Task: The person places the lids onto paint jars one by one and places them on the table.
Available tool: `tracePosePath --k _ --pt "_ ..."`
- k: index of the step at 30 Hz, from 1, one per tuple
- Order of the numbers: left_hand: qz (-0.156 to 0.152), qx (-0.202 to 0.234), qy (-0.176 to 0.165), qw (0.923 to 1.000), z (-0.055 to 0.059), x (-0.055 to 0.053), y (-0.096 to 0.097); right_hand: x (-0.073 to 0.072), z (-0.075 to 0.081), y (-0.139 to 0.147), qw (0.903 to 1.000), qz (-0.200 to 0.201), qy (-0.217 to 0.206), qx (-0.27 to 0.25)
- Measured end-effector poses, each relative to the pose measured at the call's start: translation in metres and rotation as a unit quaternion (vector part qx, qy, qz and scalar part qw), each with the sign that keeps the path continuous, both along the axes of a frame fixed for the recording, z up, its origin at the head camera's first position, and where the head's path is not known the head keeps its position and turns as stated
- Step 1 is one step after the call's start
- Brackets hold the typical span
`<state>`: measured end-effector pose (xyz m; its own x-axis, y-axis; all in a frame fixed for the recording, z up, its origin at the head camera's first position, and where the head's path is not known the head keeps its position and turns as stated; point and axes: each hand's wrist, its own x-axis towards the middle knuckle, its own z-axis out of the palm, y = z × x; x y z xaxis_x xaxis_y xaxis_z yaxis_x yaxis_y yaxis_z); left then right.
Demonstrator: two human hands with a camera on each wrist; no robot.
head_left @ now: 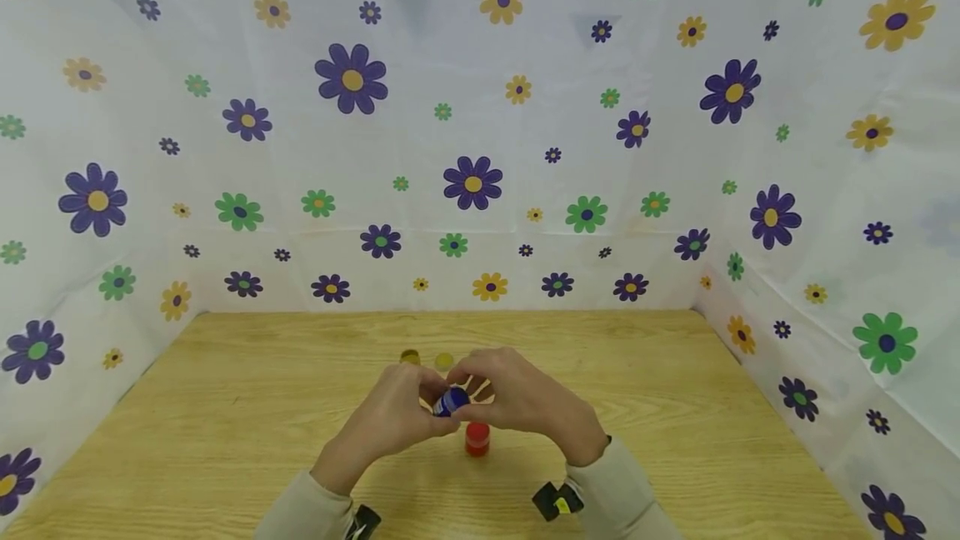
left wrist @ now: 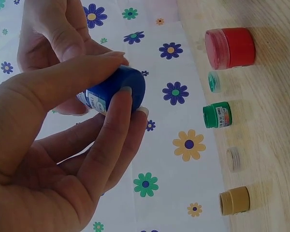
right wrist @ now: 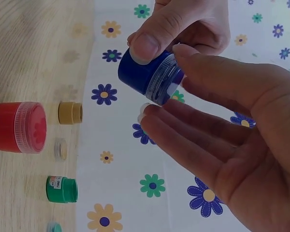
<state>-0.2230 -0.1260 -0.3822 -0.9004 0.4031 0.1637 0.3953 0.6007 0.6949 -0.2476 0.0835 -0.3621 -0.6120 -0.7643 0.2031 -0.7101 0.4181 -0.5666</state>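
A small blue paint jar with a clear ribbed lid is held tilted above the table. My left hand grips its blue body between thumb and fingers. At the lid, my right hand pinches the rim with thumb and fingertips. A red paint jar with its lid on stands just below the hands. Past the hands are an uncapped ochre jar with a loose clear lid beside it, and an uncapped green jar with its loose lid. In the head view, the hands hide the green jar.
The wooden table carries the jars in its middle. A white flower-patterned sheet hangs behind the table and along both sides. Dark straps sit at the wrists over light sleeves.
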Motion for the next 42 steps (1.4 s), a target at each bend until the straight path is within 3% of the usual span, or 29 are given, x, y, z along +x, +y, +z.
tracePosePath --k 10,34,42 --pt "0.0 -0.003 0.012 0.9999 0.0 -0.0019 -0.0002 -0.002 -0.0008 0.0005 0.9993 0.032 0.013 -0.015" --pt "-0.009 -0.007 0.012 0.9999 0.0002 -0.0022 0.0035 -0.0011 0.0008 0.0025 0.9999 -0.01 0.007 0.01" --pt "0.001 -0.006 0.008 1.0 -0.0015 -0.0005 0.0012 -0.0017 -0.0016 0.0036 0.9995 0.027 0.017 -0.007"
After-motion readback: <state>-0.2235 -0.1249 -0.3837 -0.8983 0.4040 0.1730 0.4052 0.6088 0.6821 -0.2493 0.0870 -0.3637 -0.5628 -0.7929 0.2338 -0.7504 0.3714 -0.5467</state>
